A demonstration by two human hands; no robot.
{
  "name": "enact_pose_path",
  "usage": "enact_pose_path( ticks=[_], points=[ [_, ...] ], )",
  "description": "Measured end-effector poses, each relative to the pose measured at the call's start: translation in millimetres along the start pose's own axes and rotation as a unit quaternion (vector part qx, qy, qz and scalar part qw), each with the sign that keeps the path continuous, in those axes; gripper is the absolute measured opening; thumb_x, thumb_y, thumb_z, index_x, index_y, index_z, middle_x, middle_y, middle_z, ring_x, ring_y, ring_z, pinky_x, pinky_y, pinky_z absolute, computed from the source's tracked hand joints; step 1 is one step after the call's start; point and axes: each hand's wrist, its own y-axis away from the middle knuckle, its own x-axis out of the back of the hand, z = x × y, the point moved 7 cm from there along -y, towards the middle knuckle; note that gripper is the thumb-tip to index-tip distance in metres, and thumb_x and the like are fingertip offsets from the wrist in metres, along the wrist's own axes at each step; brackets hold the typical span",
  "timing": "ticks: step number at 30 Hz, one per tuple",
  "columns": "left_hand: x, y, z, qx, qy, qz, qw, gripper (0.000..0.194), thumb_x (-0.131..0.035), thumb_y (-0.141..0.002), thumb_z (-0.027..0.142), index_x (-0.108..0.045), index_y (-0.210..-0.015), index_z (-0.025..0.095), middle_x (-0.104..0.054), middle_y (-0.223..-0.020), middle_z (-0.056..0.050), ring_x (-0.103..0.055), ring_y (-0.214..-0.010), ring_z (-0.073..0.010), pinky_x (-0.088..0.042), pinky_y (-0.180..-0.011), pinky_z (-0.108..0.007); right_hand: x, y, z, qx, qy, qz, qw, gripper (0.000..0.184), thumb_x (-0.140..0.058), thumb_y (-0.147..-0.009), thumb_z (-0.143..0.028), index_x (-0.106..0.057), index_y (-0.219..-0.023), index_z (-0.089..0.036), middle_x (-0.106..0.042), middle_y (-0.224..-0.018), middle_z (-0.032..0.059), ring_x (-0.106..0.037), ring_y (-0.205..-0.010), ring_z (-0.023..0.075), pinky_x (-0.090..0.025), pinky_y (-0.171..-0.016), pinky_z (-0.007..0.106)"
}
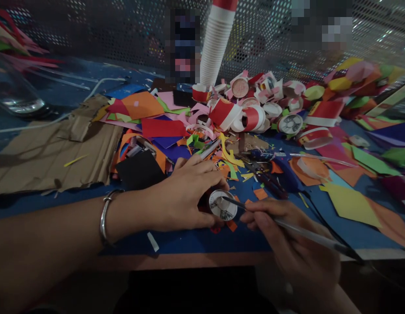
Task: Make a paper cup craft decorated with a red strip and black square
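Sideways, left hand (pixel 194 196) curls round cup (pixel 222 208), gripping; right hand (pixel 295 242) pinches slanted pen (pixel 305 233).

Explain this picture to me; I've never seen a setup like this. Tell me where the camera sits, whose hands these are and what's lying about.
There is no machine here. One camera, worn on a person's head, looks forward and down, so you see roughly what they see. The left hand, below a bracelet on the wrist, holds a cup with a dark drawing on its round white end. The right hand holds a pen, its tip at that end. On the blue table lie coloured paper, cardboard and a pile of cut cups, with a tall cup stack behind.
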Motion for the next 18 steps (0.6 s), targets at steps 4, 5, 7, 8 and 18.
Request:
enact_pose_path(
  ticks=[4,5,7,8,18],
  points=[
    [-0.6,-0.7,-0.7,0.003,0.010,-0.006,1.000,0.045,-0.089,-0.077,0.042,-0.070,-0.112,0.022,-0.067,-0.116,-0.008,-0.053,-0.118,-0.0355,-0.038,-0.095,-0.046,-0.1,-1.7,-2.3,0.011,0.011,0.000,1.000,0.011,-0.063,-0.103,-0.023,-0.071,-0.110,-0.027,-0.079,-0.093,-0.0031,-0.077,-0.076,0.0128,-0.064,-0.080,0.026],
    [-0.4,-0.8,-0.6,0.003,0.011,-0.007,1.000,0.045,-0.089,-0.077,0.042,-0.070,-0.112,0.022,-0.067,-0.116,-0.008,-0.053,-0.117,-0.0353,-0.039,-0.095,-0.046,-0.3,-1.7,-2.5,0.012,0.013,-0.001,1.000,0.011,-0.063,-0.103,-0.024,-0.071,-0.110,-0.028,-0.079,-0.093,-0.0032,-0.077,-0.077,0.0128,-0.064,-0.080,0.026],
    [-0.1,-0.8,-0.5,0.004,0.013,-0.007,1.000,0.045,-0.089,-0.077,0.041,-0.070,-0.112,0.021,-0.067,-0.117,-0.008,-0.054,-0.118,-0.0352,-0.039,-0.095,-0.046,-1.0,-1.4,-2.4,0.011,0.018,-0.006,1.000,0.012,-0.063,-0.104,-0.024,-0.071,-0.111,-0.028,-0.080,-0.095,-0.0027,-0.077,-0.077,0.0132,-0.064,-0.079,0.026],
    [-0.2,-0.8,-0.5,0.005,0.013,-0.008,1.000,0.044,-0.089,-0.077,0.040,-0.070,-0.112,0.021,-0.067,-0.117,-0.008,-0.054,-0.118,-0.0354,-0.039,-0.095,-0.046,-1.5,-1.3,-2.6,0.013,0.020,-0.008,1.000,0.012,-0.062,-0.104,-0.024,-0.071,-0.111,-0.027,-0.080,-0.095,-0.0023,-0.078,-0.078,0.0136,-0.064,-0.078,0.026],
    [-1.0,-2.4,-2.6,0.004,0.018,-0.011,1.000,0.044,-0.090,-0.076,0.041,-0.071,-0.111,0.022,-0.069,-0.116,-0.007,-0.053,-0.119,-0.0344,-0.037,-0.097,-0.047,-4.1,-5.2,-6.7,0.028,0.035,-0.025,0.999,0.014,-0.059,-0.105,-0.023,-0.070,-0.113,-0.026,-0.080,-0.095,-0.0028,-0.078,-0.077,0.0121,-0.063,-0.082,0.024]
  ],
)
